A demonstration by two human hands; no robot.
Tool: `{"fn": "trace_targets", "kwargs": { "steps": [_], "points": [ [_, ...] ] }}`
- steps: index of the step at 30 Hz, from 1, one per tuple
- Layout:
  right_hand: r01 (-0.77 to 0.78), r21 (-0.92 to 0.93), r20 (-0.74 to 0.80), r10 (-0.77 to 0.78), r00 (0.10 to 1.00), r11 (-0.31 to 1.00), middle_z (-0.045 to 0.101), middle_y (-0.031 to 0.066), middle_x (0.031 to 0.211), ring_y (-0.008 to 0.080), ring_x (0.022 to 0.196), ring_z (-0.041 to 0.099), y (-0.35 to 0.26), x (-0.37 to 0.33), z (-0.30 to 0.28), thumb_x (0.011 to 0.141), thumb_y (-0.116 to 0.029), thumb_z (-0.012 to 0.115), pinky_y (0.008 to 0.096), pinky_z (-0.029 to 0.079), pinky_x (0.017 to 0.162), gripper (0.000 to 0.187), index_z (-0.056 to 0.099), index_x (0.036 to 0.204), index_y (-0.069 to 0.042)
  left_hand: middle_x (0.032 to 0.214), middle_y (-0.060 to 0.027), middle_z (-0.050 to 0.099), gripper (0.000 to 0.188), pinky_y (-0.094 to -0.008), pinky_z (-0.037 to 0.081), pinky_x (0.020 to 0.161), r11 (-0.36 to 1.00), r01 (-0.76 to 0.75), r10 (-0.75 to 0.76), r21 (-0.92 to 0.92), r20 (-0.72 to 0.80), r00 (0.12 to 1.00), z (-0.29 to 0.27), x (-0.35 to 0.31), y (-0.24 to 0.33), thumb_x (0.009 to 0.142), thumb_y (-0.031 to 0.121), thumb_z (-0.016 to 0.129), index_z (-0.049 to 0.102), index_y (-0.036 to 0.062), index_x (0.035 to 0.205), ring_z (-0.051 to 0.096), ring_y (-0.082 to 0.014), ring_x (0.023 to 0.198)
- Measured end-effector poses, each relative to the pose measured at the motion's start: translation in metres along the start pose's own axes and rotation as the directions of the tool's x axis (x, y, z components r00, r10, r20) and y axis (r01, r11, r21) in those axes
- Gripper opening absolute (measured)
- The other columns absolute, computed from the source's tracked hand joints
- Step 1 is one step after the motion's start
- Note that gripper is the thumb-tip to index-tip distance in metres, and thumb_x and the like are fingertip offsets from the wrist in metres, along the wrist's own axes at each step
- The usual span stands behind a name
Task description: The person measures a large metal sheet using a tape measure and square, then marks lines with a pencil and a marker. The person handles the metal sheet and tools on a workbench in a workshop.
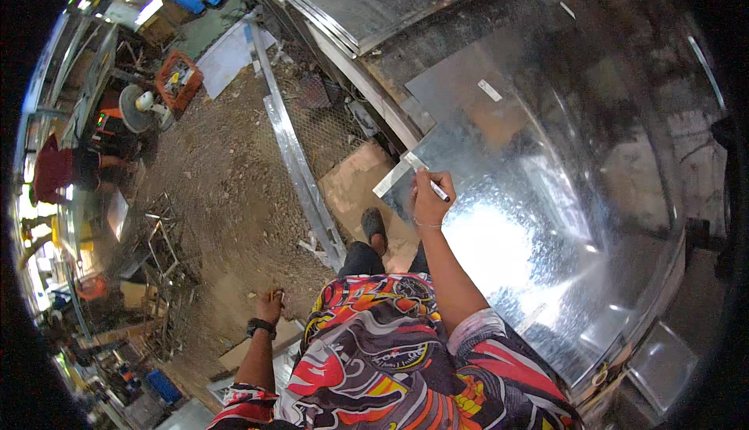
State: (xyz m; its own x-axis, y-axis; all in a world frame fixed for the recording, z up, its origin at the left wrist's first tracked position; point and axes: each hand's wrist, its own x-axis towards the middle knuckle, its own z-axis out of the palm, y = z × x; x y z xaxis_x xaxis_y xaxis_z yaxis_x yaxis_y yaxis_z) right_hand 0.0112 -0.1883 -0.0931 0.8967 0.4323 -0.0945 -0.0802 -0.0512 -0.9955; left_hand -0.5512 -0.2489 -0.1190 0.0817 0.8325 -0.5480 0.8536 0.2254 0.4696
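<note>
Over the metal sheet [484, 172] lying at the right, the right hand [431, 202] is gripping a marker [440, 191], probably light and stiff, best held mid-barrel. The sheet is looking slippery, likely needing edge support. Whether the left hand [270, 306] is gripping anything, I cannot tell.

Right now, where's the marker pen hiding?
In the head view, the marker pen is just right of the picture's middle, held in the person's right hand over the shiny metal sheet.

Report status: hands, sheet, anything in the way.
Right hand gripping marker at edge of sheet. Left hand off sheet, grip unclear. Bright glare on sheet beside right hand.
</note>
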Motion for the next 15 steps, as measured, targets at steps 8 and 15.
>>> {"fn": "trace_targets", "kwargs": {
  "steps": [8, 15],
  "points": [
    [0.022, -0.157, -0.05, -0.03, 0.998, 0.987, 0.069, 0.0036, 0.075, 0.0087, 0.069, 0.06, -0.038, -0.017, 0.01, 0.095, -0.014, 0.074, 0.0289, 0.049, 0.065, 0.022, 0.063, 0.081, -0.002, 0.086, -0.0118, 0.073, 0.035, -0.0364, 0.054, 0.071, 0.993, 0.008, -0.021, 0.116, 0.103, 0.994, -0.054, 0.037, 0.069, 0.101, 0.029, 0.065, 0.072, -0.0007, 0.118, 0.07, -0.0207, 0.078],
    [0.232, -0.254, -0.008, -0.242, 0.97, 0.939, 0.07, 0.0044, 0.074, 0.0086, 0.068, 0.061, -0.031, -0.013, 0.017, 0.095, -0.012, 0.074, 0.0282, 0.05, 0.065, 0.017, 0.066, 0.085, 0.0, 0.084, -0.0064, 0.069, 0.028, -0.0337, 0.053, 0.07, 0.954, 0.273, -0.297, 0.125, 0.251, 0.921, -0.061, 0.042, 0.167, 0.103, 0.024, 0.063, 0.072, 0.0033, 0.12, 0.066, -0.0171, 0.075]
  ]
}}
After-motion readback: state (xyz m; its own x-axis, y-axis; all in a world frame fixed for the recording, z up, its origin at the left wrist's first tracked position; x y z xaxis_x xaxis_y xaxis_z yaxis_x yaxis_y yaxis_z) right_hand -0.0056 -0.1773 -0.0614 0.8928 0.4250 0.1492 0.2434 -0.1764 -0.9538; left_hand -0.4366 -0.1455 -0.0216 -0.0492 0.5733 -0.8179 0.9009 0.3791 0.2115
